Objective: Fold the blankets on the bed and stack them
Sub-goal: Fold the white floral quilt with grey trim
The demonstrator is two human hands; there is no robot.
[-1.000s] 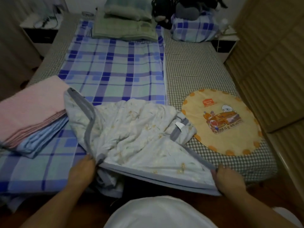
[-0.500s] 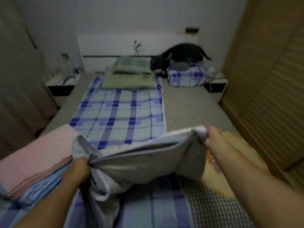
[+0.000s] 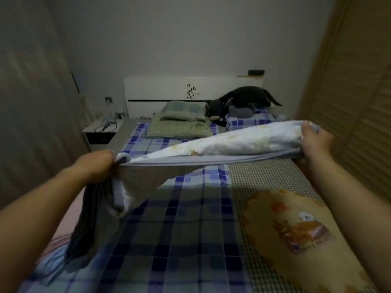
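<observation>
I hold a pale floral blanket [image 3: 222, 144] with grey trim stretched taut in the air above the bed [image 3: 179, 218]. My left hand [image 3: 95, 166] grips its left end, where loose folds hang down toward the mattress. My right hand [image 3: 315, 142] grips the other end, raised higher near the right side. At the lower left, a stack of folded blankets, pink over blue [image 3: 57, 248], lies on the bed, mostly hidden behind my left arm and the hanging cloth.
A round yellow cartoon cushion [image 3: 296, 225] lies at the right on the checked sheet. Green pillows [image 3: 182, 121] and a dark plush animal [image 3: 239, 102] sit by the headboard. A nightstand [image 3: 101, 132] stands left; a slatted wardrobe [image 3: 349, 102] lines the right.
Both hands lifted the floral blanket off the bed and pulled it apart until taut. My right hand rose and swung out to the right; my view tilted up toward the headboard.
</observation>
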